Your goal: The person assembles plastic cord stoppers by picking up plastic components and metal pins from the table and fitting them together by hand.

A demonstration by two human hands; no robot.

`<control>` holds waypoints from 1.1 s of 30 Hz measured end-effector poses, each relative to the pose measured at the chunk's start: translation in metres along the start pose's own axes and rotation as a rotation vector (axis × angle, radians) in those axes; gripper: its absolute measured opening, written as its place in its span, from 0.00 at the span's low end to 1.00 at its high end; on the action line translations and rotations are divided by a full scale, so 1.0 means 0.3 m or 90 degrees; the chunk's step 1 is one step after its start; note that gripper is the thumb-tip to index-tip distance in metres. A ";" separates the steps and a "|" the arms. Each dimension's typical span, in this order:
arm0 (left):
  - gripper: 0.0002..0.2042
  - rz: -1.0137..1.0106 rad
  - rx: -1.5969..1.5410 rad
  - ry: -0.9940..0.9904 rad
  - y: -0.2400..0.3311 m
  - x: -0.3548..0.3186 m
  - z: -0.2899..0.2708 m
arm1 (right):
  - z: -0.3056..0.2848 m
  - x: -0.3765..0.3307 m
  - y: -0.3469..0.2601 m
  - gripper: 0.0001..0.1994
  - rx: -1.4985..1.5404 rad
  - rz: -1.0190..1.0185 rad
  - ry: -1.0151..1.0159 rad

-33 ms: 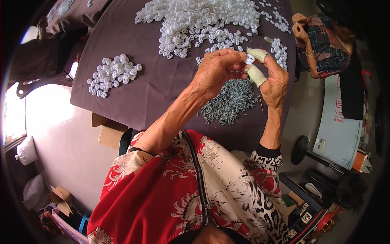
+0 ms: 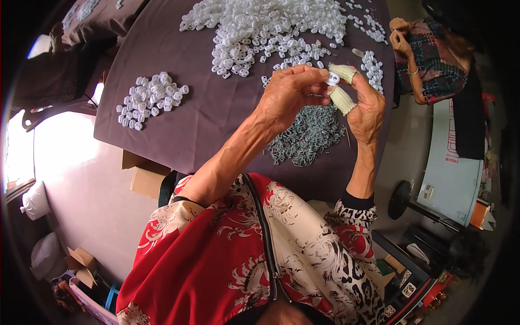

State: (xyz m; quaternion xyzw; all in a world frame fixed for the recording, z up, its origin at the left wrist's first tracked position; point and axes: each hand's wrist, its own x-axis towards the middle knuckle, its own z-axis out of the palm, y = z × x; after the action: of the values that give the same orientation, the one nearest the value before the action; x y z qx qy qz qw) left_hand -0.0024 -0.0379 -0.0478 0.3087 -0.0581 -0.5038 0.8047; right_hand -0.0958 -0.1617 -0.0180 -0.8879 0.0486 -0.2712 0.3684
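Observation:
Over the table my left hand pinches a small white oval plastic piece with dark holes in its face. On the piece's other side, my right hand grips it between thumb and forefinger. Both those fingertips wear pale ribbed finger covers. Just below the hands lies a heap of small grey-green screw-like pieces. A large pile of similar white plastic pieces spreads beyond my hands. Off to the left sits a smaller group of white pieces.
A dark cloth covers the table. At its right edge are more white pieces, near another person's hands. A cardboard box stands below the table's left front edge. A pale panel stands at right.

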 end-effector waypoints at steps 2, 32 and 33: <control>0.07 -0.001 -0.004 0.001 0.002 -0.001 0.003 | 0.000 0.001 -0.009 0.14 0.001 0.028 0.000; 0.09 0.015 -0.030 0.015 -0.010 0.004 -0.020 | 0.028 -0.008 0.011 0.16 -0.072 0.022 0.015; 0.09 0.016 -0.030 0.013 -0.009 0.004 -0.019 | 0.028 -0.012 0.017 0.16 -0.073 0.021 0.016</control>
State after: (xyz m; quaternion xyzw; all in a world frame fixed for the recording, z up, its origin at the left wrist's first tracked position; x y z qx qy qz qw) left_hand -0.0017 -0.0372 -0.0541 0.2941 -0.0415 -0.4916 0.8186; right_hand -0.0938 -0.1591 -0.0281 -0.9032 0.0832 -0.2733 0.3203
